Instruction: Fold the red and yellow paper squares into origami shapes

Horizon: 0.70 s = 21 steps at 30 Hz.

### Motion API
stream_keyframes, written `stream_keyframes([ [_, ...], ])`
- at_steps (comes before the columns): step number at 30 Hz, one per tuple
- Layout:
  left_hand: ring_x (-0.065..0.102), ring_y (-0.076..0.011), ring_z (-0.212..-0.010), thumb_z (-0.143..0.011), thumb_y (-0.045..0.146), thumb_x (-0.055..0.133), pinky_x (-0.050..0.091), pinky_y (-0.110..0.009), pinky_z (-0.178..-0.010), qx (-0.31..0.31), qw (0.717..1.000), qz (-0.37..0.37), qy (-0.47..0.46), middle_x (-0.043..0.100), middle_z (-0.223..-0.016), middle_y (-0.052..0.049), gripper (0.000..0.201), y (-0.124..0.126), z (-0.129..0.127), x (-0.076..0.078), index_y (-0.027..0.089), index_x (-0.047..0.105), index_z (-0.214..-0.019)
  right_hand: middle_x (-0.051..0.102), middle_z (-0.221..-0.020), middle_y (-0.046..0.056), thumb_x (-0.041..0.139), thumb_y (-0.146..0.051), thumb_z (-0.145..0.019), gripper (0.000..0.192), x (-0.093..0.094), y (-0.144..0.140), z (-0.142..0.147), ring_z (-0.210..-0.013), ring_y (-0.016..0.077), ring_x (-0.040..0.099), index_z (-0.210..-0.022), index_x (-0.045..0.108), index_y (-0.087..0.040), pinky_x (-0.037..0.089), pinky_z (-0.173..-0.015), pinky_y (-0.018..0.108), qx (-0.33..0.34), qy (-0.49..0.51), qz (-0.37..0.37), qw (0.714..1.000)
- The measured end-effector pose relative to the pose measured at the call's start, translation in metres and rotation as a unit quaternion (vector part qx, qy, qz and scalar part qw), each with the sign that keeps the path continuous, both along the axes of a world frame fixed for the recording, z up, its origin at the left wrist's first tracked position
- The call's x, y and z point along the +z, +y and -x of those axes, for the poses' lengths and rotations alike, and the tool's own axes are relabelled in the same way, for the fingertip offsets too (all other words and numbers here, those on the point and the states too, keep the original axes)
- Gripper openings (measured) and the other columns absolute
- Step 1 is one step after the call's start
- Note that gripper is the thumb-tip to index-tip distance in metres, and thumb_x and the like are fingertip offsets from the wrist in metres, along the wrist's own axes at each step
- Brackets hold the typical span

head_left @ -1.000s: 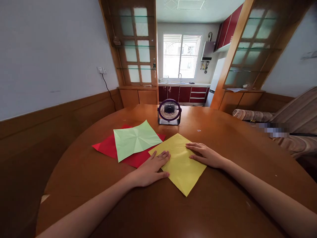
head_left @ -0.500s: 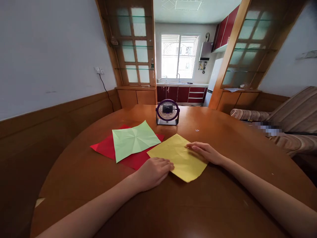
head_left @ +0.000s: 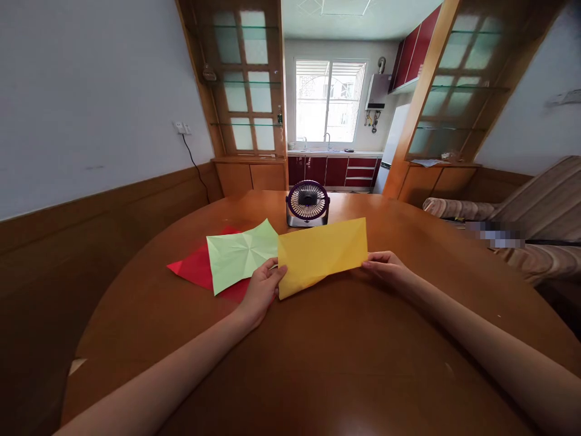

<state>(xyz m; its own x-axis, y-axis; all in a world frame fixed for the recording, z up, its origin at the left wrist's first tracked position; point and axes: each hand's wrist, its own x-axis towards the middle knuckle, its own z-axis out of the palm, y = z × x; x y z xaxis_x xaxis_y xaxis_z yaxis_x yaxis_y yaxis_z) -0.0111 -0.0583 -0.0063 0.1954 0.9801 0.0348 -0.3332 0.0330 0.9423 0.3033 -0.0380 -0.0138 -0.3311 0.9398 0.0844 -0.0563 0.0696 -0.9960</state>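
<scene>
A sheet of yellow paper [head_left: 323, 255] is held up, tilted, above the table between my two hands. My left hand [head_left: 263, 287] pinches its left edge, thumb in front and fingers behind. At the lower right corner, my right hand [head_left: 385, 266] grips the sheet between thumb and fingers. Just left of it lies a creased light green paper [head_left: 240, 254], its right part hidden behind the yellow sheet and my left hand. Under the green one rests a red paper [head_left: 193, 268], partly covered.
A small dark fan [head_left: 307, 203] stands on the brown wooden table [head_left: 345, 363] behind the yellow paper. A striped sofa [head_left: 540, 212] is at the right, and a wall [head_left: 100, 109] runs along the left. Beyond the table is a kitchen with a window [head_left: 329, 100].
The yellow paper has been lifted off the table and tilted up toward me. My left hand has shifted slightly left onto its edge; my right hand has moved from its top to its right corner.
</scene>
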Motion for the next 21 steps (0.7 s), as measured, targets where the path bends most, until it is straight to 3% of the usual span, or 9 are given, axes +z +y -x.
stream_keyframes([
  [3, 0.061, -0.0127, -0.059, -0.072, 0.036, 0.074, 0.046, -0.021, -0.052, 0.04, 0.999, 0.001, 0.02, 0.066, -0.076, 0.0, 0.059, -0.001, 0.001, 0.001, 0.017, 0.048, -0.121, 0.072, -0.097, 0.006, 0.077, -0.038, -0.073, 0.02, -0.003, 0.001, 0.002, -0.088, 0.0218, 0.067, -0.076, 0.071, -0.019, 0.052, -0.081, 0.033, -0.051, -0.011, -0.013, 0.999],
  [7, 0.056, -0.0105, -0.051, -0.08, 0.038, 0.067, 0.042, -0.02, -0.049, 0.08, 0.992, -0.069, 0.064, 0.063, -0.064, 0.005, 0.078, -0.001, 0.002, 0.003, 0.022, 0.027, -0.146, 0.072, -0.095, 0.006, 0.076, -0.043, -0.073, 0.026, -0.001, 0.004, 0.006, -0.088, 0.0217, 0.066, -0.085, 0.072, -0.021, 0.052, -0.08, 0.034, -0.101, 0.004, -0.04, 0.994],
  [9, 0.062, -0.0127, -0.062, -0.084, 0.041, 0.063, 0.048, -0.022, -0.056, 0.098, 0.981, -0.128, 0.111, 0.069, -0.072, 0.001, 0.066, -0.002, 0.003, 0.004, 0.021, 0.039, -0.142, 0.072, -0.094, 0.006, 0.073, -0.047, -0.075, 0.029, 0.003, 0.005, 0.008, -0.088, 0.0215, 0.066, -0.084, 0.071, -0.021, 0.052, -0.079, 0.033, -0.134, -0.006, -0.076, 0.988],
  [11, 0.066, -0.0165, -0.084, -0.083, 0.043, 0.063, 0.052, -0.026, -0.07, 0.102, 0.969, -0.168, 0.153, 0.073, -0.093, -0.006, 0.049, -0.003, 0.003, 0.005, 0.018, 0.059, -0.125, 0.071, -0.088, 0.005, 0.072, -0.053, -0.074, 0.033, 0.009, 0.006, 0.011, -0.084, 0.0204, 0.065, -0.08, 0.069, -0.021, 0.052, -0.077, 0.032, -0.171, -0.025, -0.126, 0.977],
  [14, 0.064, -0.0197, -0.101, -0.074, 0.039, 0.074, 0.052, -0.03, -0.083, 0.064, 0.972, -0.168, 0.151, 0.07, -0.111, -0.008, 0.048, -0.005, 0.002, 0.006, 0.017, 0.066, -0.116, 0.069, -0.082, 0.003, 0.07, -0.056, -0.075, 0.035, 0.02, 0.003, 0.017, -0.077, 0.0179, 0.064, -0.079, 0.067, -0.021, 0.052, -0.074, 0.031, -0.217, -0.045, -0.183, 0.958],
  [18, 0.066, -0.0186, -0.092, -0.07, 0.037, 0.078, 0.053, -0.031, -0.08, 0.035, 0.976, -0.153, 0.153, 0.071, -0.105, -0.008, 0.055, -0.007, 0.0, 0.005, 0.016, 0.064, -0.12, 0.063, -0.069, 0.001, 0.072, -0.054, -0.074, 0.035, 0.036, -0.005, 0.028, -0.062, 0.0144, 0.058, -0.077, 0.064, -0.02, 0.05, -0.06, 0.028, -0.262, -0.043, -0.187, 0.946],
  [21, 0.062, -0.0152, -0.077, -0.077, 0.041, 0.072, 0.051, -0.028, -0.069, 0.09, 0.942, -0.218, 0.24, 0.07, -0.09, -0.006, 0.042, -0.01, 0.0, 0.005, 0.017, 0.07, -0.112, 0.06, -0.065, 0.0, 0.072, -0.054, -0.073, 0.035, 0.043, -0.009, 0.034, -0.056, 0.0123, 0.054, -0.077, 0.063, -0.02, 0.045, -0.051, 0.025, -0.286, -0.04, -0.175, 0.941],
])
